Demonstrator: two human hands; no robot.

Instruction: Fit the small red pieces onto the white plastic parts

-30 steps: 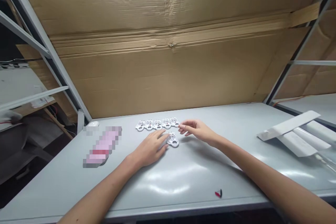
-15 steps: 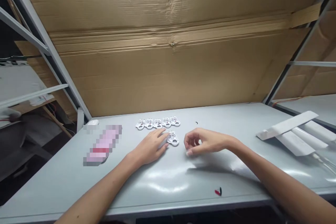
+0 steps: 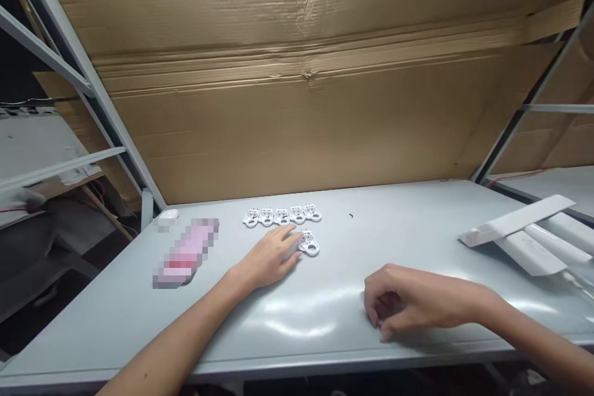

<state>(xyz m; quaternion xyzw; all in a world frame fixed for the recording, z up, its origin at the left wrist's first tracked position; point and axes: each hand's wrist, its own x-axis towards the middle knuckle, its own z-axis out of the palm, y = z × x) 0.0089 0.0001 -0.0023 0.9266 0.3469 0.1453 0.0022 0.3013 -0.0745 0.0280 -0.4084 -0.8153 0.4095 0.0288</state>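
Note:
My left hand lies flat on the grey table, fingers stretched out, fingertips touching a single white plastic part with a round hole. Just behind it, several matching white parts lie in a row. My right hand is near the table's front edge, knuckles up and fingers curled down onto the surface. What is under those fingertips is hidden.
A blurred pink object lies to the left, with a small white item behind it. Long white strips are stacked at the right. A tiny black bit lies mid-table. A cardboard wall and metal frame posts close the back.
My right hand has pulled back from the row of white parts to the front edge, over the spot where a small red and black piece lay. The left hand has stayed put.

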